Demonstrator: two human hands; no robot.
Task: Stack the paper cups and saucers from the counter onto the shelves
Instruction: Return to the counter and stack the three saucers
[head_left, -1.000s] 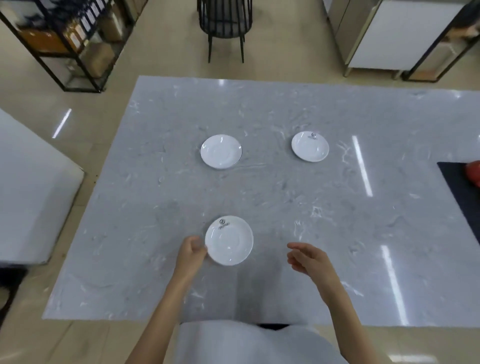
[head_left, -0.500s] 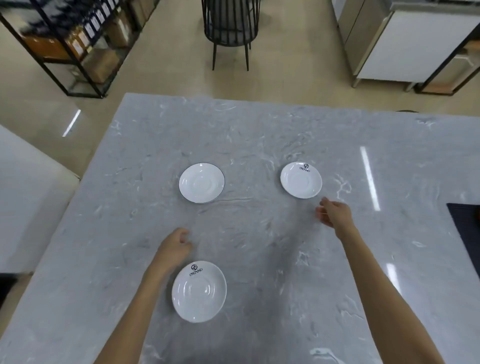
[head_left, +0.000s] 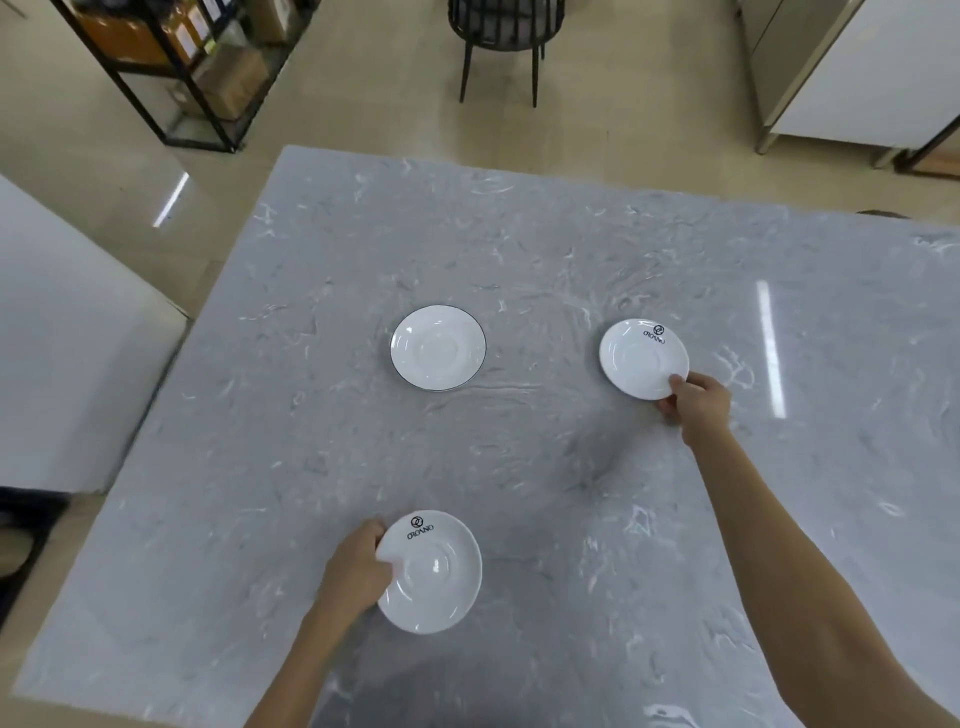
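Observation:
Three white saucers lie on the grey marble counter (head_left: 545, 249). My left hand (head_left: 358, 571) grips the left rim of the near saucer (head_left: 434, 571), which carries a black logo. My right hand (head_left: 698, 402) pinches the near-right rim of the far right saucer (head_left: 641, 358), also with a logo. A third saucer (head_left: 438, 347) with a thin dark rim sits untouched at the centre, between the two hands. No paper cups are in view.
A black metal shelf rack (head_left: 171, 62) with boxes stands on the floor beyond the counter's far left corner. A black chair (head_left: 501, 36) stands past the far edge. White cabinets (head_left: 852, 73) are at the far right, and a white unit (head_left: 62, 353) at the left.
My right hand reached forward and took the rim of the far right saucer. My left hand closed on the near saucer's rim again. The camera moved in over the counter.

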